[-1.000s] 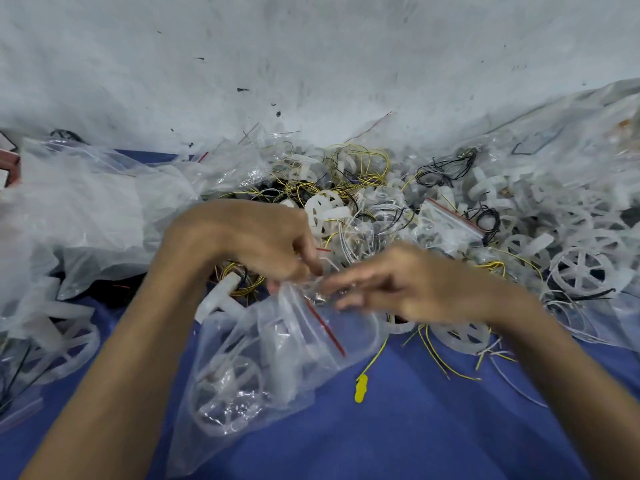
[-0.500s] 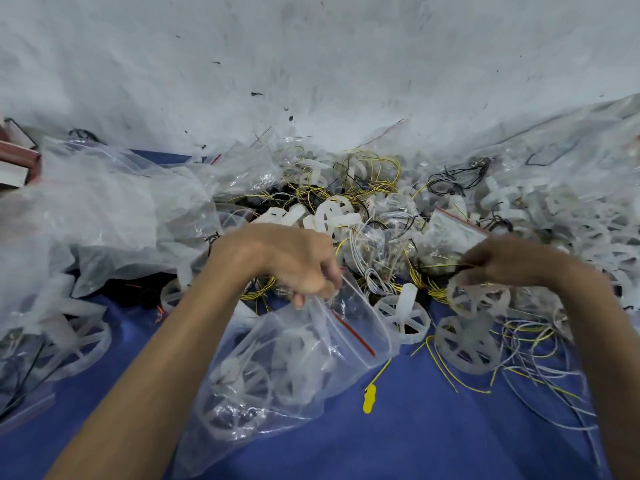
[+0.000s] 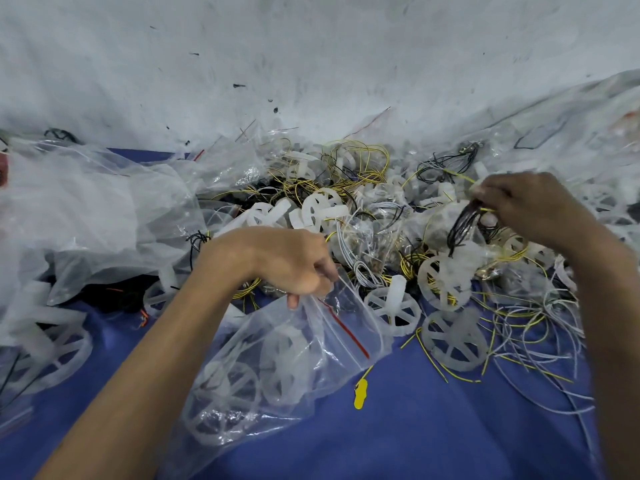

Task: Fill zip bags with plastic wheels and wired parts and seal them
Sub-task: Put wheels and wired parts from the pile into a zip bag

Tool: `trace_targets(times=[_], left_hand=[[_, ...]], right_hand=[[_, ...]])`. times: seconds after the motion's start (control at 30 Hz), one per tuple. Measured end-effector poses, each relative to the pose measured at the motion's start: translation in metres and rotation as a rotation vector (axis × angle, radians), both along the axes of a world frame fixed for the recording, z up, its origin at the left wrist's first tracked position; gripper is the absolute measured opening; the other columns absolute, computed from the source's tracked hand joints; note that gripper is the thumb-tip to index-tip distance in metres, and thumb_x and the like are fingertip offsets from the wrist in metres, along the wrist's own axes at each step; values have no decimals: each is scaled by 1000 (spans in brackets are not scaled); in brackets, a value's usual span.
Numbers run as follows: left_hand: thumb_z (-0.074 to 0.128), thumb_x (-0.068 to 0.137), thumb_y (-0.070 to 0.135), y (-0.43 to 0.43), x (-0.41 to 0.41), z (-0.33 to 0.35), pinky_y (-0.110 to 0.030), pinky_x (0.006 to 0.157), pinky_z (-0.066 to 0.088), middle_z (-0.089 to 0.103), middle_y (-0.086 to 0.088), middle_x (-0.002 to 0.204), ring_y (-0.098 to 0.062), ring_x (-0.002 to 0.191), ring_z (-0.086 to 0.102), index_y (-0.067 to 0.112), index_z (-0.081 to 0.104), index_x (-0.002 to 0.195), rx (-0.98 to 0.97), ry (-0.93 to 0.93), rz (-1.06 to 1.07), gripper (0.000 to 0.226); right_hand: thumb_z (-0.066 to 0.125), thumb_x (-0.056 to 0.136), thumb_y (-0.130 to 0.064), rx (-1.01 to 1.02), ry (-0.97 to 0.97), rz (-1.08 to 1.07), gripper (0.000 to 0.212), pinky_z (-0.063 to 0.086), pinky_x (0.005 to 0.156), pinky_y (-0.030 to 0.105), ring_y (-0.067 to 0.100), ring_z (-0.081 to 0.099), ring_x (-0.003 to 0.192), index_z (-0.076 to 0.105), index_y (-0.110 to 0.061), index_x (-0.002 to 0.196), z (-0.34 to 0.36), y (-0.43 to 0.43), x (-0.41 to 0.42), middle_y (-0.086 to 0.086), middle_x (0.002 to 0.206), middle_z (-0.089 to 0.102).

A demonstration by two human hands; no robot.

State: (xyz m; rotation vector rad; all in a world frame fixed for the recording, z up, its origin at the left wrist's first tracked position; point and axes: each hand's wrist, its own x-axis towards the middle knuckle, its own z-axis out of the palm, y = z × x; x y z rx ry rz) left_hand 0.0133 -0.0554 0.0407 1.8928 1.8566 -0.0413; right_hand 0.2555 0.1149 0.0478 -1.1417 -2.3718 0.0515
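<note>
At the far left lies one crumpled heap of clear plastic bags [image 3: 86, 209], with veiled wheels [image 3: 45, 344] beneath it, too blurred to count. Next comes the left hand [image 3: 287, 261], its fingers curled and pinching the upper lip of the single zip bag [image 3: 294, 358] at its mouth, beside the red seal strip [image 3: 346, 330]. One yellow tag [image 3: 361, 394] lies just below the bag's right corner. Just right of the mouth, three loose wheels [image 3: 393, 310] lie close together on the counter. Farther right, the right hand [image 3: 523, 206] pinches one bundle of black wires [image 3: 460, 223] over the tangled pile [image 3: 346, 174] of yellow, white and black wires and more wheels.

The counter [image 3: 415, 438] has a blue top; behind it rises a scuffed white wall [image 3: 311, 46].

The zip bag rests on the counter with its mouth open toward the pile. Inside are white spoked bagged wheels [image 3: 225, 393] — at least three, overlapping so the exact number cannot be told.
</note>
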Motion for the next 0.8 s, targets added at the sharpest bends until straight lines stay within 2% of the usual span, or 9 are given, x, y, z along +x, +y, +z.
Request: trace_targets(times=[0.07,0.17,0.27,0.4,0.5,0.6,0.67,0.77,0.8], left_hand=[[44,98,26,0,2,0,-10,72,37,66,5,104,4,57,64,19,55,131,0,0,-9,35],[44,98,25,0,3,-1,-13,73,37,57,14,78,4,55,64,19,53,132,0,4,-9,35],[45,98,24,1,3,-2,-13,73,37,53,12,73,4,55,64,19,50,134,7,-5,0,37],[44,99,23,-1,4,-1,-8,62,35,57,12,60,4,56,64,18,51,134,19,-30,0,36],[44,98,23,0,4,-1,-10,65,43,62,10,66,5,62,62,16,53,132,69,-19,-10,36],[45,99,20,-1,6,2,-3,49,35,59,21,50,7,44,51,13,55,129,100,-60,-21,33],[45,98,21,-3,6,3,3,50,31,55,32,50,11,52,50,14,58,126,134,-58,-36,31],[45,97,38,0,3,3,-4,63,32,57,19,94,15,68,47,20,60,121,267,-33,-49,33],[45,94,47,1,3,2,-8,64,32,54,14,98,13,69,49,21,58,121,307,-72,-29,40]], right_hand=[[52,93,-34,-35,259,29,29,34,49,20,10,48,50,59,-13,73,2,-1,-2,4,56,48],[50,91,-46,-402,697,145,31,35,40,12,-3,44,42,63,-18,91,5,-9,-5,-7,60,44],[52,70,-69,-631,796,240,52,37,44,10,1,47,59,62,-25,96,6,-10,-5,-8,75,51],[68,76,-32,-618,792,319,36,39,48,8,-5,57,66,60,-22,110,8,-15,-9,-15,76,65],[58,87,-4,-674,905,299,26,33,41,8,-3,54,58,59,-10,113,10,-22,-25,-5,76,64],[44,91,1,-879,1093,335,18,21,32,10,1,36,52,57,-4,103,11,-33,-44,0,65,55],[41,89,-2,-1110,1208,453,19,18,30,13,3,26,55,55,-4,101,9,-44,-56,-2,62,45],[47,77,-9,-1311,1335,630,28,17,28,17,4,21,56,55,-4,104,4,-63,-73,-5,59,35],[49,75,-11,-1319,1357,665,30,17,28,17,4,21,55,55,-4,103,2,-69,-77,-5,58,32]])
